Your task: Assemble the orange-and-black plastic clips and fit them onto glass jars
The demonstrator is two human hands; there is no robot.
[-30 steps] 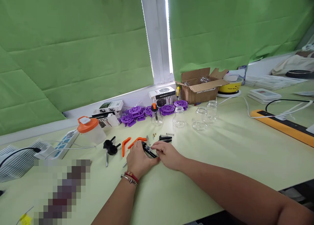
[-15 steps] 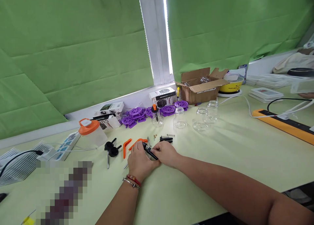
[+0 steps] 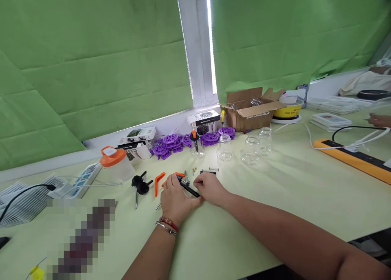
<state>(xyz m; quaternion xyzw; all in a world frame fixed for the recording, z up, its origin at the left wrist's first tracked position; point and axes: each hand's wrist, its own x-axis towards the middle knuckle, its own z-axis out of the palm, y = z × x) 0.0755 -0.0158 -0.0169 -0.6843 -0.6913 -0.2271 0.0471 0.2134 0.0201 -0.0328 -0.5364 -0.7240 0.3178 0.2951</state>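
My left hand (image 3: 176, 198) is wrapped round a long black part (image 3: 190, 188) just above the table. Beside its right end, my right hand (image 3: 210, 187) has its fingers pinched together; whatever lies between the fingertips is too small to make out. Behind the right hand are a black piece (image 3: 208, 172) and a coiled spring (image 3: 214, 169). Small brass-coloured bits (image 3: 194, 170) and a metal pin (image 3: 186, 176) lie beyond the black part. To the left are an orange angled piece (image 3: 158, 183) and black knobs (image 3: 142, 185) with a metal rod.
Purple round parts (image 3: 171, 141), glass jars (image 3: 252, 150) and a cardboard box (image 3: 249, 113) line the back. An orange-lidded container (image 3: 117, 164) and a white power strip (image 3: 87, 179) sit left. At right is an orange power strip (image 3: 360, 157); another person's hand (image 3: 378, 120) shows there.
My right hand has drawn slightly right, off the black part, uncovering more of it. My left hand keeps its hold. The view has shifted slightly. The other person's hand shows more at the right edge.
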